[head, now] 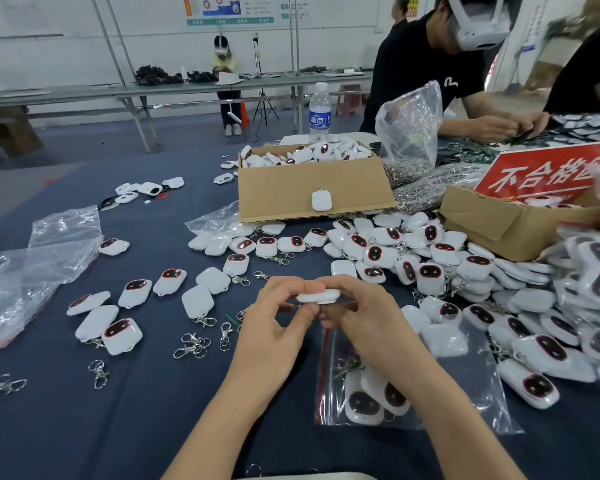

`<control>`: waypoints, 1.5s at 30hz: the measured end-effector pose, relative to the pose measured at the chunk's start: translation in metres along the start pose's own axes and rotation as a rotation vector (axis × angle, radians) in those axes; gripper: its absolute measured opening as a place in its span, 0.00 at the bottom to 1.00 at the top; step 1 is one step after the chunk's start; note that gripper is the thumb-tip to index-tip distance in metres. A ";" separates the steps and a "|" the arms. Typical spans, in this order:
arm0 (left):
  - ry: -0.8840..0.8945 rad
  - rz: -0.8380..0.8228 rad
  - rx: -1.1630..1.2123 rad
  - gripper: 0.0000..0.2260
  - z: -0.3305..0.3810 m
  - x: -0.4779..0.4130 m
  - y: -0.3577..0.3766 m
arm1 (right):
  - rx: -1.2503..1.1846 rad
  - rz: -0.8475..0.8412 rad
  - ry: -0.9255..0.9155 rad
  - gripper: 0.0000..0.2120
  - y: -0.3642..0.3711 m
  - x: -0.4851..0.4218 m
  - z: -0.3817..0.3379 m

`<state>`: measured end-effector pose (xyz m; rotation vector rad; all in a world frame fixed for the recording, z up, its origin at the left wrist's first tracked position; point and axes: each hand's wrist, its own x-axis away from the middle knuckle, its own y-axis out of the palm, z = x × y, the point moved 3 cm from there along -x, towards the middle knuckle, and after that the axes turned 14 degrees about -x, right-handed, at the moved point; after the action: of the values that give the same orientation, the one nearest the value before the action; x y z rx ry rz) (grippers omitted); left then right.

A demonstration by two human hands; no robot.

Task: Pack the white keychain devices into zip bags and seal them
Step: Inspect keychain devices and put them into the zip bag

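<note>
Two hands at frame centre, left hand (274,318) and right hand (361,313) both pinching one white keychain device (317,295) edge-on between fingertips, zip bag (485,407) holding two devices at lower right, partly under right forearm, loose devices (201,301) scattered over blue tablecloth (136,427)

A packing workshop on a factory floor is showing here: white keychain devices (430,271) are lying in heaps across a bench (84,427) draped in dark blue cloth, more are filling an open cardboard box (278,188), and loose metal clasps (193,345) are lying scattered near a zip bag (478,393) holding a few devices. A red sign (541,171) with Chinese characters is standing on the right. Across the bench a person in a black shirt (416,64) is working in a headset; behind, long metal-framed tables (84,91) are running along a white wall bearing a printed poster (232,8)
</note>
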<state>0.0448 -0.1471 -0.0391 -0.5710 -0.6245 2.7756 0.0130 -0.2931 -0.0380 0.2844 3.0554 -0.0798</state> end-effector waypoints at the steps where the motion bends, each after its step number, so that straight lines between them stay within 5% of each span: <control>1: -0.009 0.001 0.009 0.14 -0.001 0.000 -0.001 | -0.010 -0.006 -0.003 0.17 0.000 0.000 0.000; 10: -0.135 -0.008 0.168 0.12 -0.008 -0.001 -0.001 | -0.014 -0.101 0.000 0.04 0.007 0.001 -0.002; 16: -0.148 -0.026 0.029 0.32 -0.007 -0.003 0.002 | -0.049 -0.093 0.004 0.11 0.009 0.001 -0.003; 26: -0.337 -0.028 0.119 0.32 -0.021 -0.009 -0.003 | -0.046 -0.180 -0.032 0.16 0.014 0.004 -0.006; 34: -0.310 -0.041 0.116 0.36 -0.023 -0.009 -0.003 | -0.041 -0.182 -0.096 0.15 0.014 0.003 -0.008; 40: -0.312 -0.200 0.511 0.18 -0.026 -0.013 -0.009 | -0.020 -0.120 -0.058 0.11 0.005 -0.002 -0.004; 45: -0.346 -0.279 0.370 0.11 -0.036 -0.012 -0.028 | 0.025 -0.013 -0.080 0.08 -0.010 0.000 -0.011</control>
<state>0.0744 -0.1136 -0.0528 0.0708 -0.2147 2.6381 0.0105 -0.3027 -0.0262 0.2561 2.9788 -0.1269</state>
